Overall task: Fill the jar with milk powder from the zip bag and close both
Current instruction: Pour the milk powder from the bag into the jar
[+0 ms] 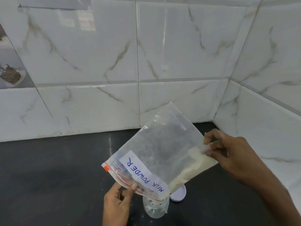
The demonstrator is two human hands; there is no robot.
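Left hand (118, 203) pinches zip bag (161, 154), apparently over jar (155, 208).

Zip bag (156, 154), clear, labelled "MILK POWDER", tilted mouth-down over the open glass jar (155, 207) standing on the desk's near edge; pale powder (193, 167) lies along the bag's lower side.

A: Quick count, what have we got?
B: Two hands up: left hand (116, 203) near centre, right hand (231, 154) on the right.
A: Bags?
B: One zip bag (156, 154), one white label (143, 172) on it, one small red tab (106, 168) at its left corner.
A: And down on the dark surface (48, 176)?
B: One glass jar (155, 208), near the bottom edge, and one white lid (179, 194) just right of it.
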